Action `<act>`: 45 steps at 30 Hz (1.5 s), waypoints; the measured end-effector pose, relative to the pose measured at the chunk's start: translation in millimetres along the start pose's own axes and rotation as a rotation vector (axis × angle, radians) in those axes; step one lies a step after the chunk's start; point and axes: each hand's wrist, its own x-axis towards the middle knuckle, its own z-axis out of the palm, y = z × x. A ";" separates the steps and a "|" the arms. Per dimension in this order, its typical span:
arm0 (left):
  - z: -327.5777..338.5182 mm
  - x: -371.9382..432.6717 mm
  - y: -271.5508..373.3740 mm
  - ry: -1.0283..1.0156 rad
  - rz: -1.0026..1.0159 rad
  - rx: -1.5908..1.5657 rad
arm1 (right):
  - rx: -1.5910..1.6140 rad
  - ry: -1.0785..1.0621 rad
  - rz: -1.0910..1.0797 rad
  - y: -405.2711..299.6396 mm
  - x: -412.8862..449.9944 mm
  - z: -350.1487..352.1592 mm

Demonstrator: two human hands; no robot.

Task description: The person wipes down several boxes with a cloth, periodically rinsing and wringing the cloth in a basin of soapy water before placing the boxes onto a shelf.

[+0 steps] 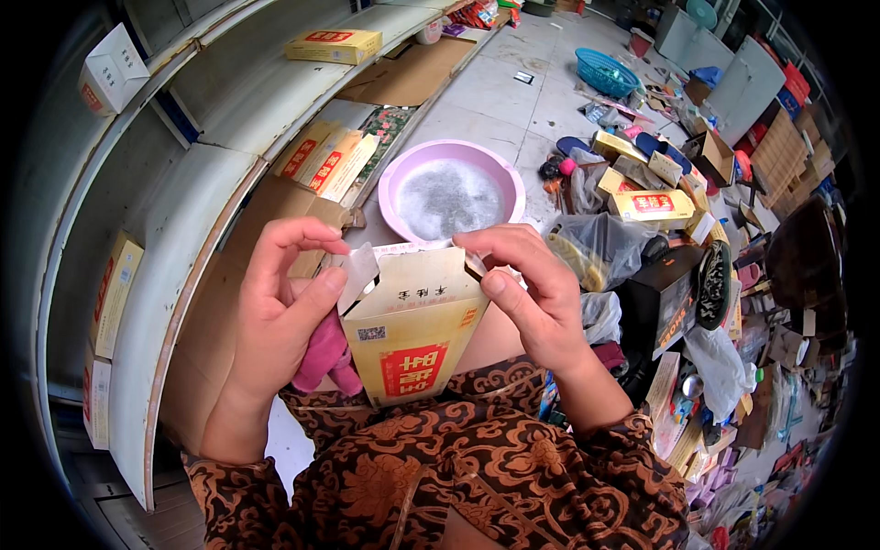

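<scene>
A yellow cardboard box (395,344) with a red printed panel stands upright on my lap, its end flaps raised toward the top. My left hand (282,302) has its thumb and fingers at the white side flap (360,269). At the opposite corner, my right hand (533,289) pinches the other side flap between thumb and fingers. The wide printed flap (421,280) stands up between them. What is inside the box cannot be seen. A magenta cloth (326,354) lies beneath my left hand, against the box.
A pink basin (517,196) of sudsy water stands ahead on the tiled floor. Metal shelves (227,117) on the left carry similar boxes (333,47). Footwear, plastic bags (595,247), a black shoebox (653,295) and more boxes clutter the floor at right. Farther off sits a blue basket (605,72).
</scene>
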 end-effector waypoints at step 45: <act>6.0 -47.8 6.3 -0.166 0.405 0.537 | 0.101 -0.096 0.076 -24.9 -17.7 17.7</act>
